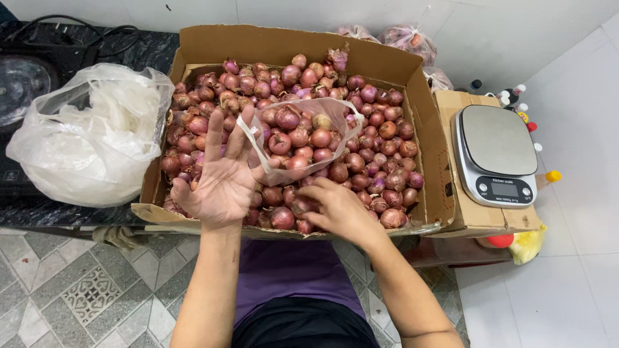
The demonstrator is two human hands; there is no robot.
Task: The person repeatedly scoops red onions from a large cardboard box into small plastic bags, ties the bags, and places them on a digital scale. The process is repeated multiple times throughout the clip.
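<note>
The clear plastic bag point(303, 138), part-filled with red shallots, lies open on the heap of shallots point(380, 154) in the middle of the cardboard box point(271, 45); the left hand point(222, 177), at the bag's 8 o'clock, is spread palm up with fingers apart and the bag's handle looped over the thumb. The right hand point(338, 209), at the bag's 5 o'clock, curls down onto loose shallots, though whether it grips one cannot be told. A white bag point(90, 138) sits at the box's 9 o'clock and a kitchen scale point(496, 151) at 3 o'clock.

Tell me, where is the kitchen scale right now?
The kitchen scale sits on a small cardboard box at the right of the head view, beside the big box of shallots.
</note>
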